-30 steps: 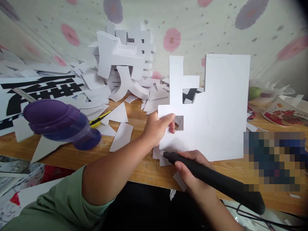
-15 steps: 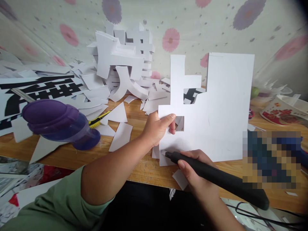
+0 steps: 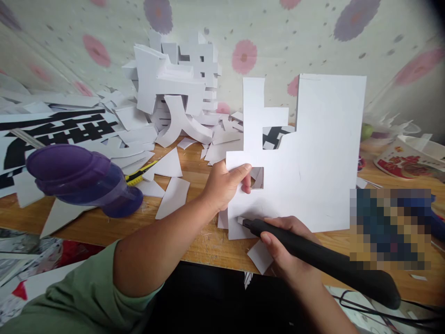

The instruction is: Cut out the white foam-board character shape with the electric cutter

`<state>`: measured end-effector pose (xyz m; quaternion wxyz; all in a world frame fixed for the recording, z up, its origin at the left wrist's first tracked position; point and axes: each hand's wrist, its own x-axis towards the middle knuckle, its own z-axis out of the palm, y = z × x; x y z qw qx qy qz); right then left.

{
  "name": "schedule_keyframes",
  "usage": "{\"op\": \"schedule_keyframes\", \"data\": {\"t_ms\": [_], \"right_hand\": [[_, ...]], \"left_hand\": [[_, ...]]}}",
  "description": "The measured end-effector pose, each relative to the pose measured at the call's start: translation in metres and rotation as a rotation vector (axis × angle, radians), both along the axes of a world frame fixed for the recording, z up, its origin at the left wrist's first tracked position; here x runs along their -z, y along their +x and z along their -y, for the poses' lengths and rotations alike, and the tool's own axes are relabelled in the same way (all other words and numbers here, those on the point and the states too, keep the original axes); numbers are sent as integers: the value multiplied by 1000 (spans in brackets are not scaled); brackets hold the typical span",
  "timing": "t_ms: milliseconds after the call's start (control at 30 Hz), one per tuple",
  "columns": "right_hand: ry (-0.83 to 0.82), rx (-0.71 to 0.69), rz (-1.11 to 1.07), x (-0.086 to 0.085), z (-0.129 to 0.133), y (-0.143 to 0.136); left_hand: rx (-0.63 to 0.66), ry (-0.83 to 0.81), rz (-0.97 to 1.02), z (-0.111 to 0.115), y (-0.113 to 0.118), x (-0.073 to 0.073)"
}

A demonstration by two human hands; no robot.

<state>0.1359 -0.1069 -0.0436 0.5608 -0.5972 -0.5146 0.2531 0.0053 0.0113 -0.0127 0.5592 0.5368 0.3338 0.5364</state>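
Note:
Upright before me stands a white foam board, with a stepped outline and a square hole cut through it. My left hand grips its left part, thumb on the front face and fingertips showing through the hole. In my right hand is a thick black-handled cutting knife, pointing left. Its short blade is against the lower left of the board, below my left hand; how deep it goes cannot be made out. A small white offcut lies at the table edge under the knife.
Cut white shapes are stacked behind, among many scraps. At left are a purple bottle, a yellow box cutter and a sheet with black printed shapes. A paper bowl stands at right, near a blurred-out patch. Cables hang lower right.
The knife blade has shifted slightly right across the lower part of the board. My left hand keeps its grip; the whole view has drifted a little.

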Motion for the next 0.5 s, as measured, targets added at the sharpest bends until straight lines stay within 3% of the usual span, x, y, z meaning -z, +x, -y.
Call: {"op": "schedule_keyframes", "data": {"t_ms": [500], "right_hand": [[22, 13, 123, 3, 0, 8]], "left_hand": [[2, 8, -10, 0, 0, 0]]}}
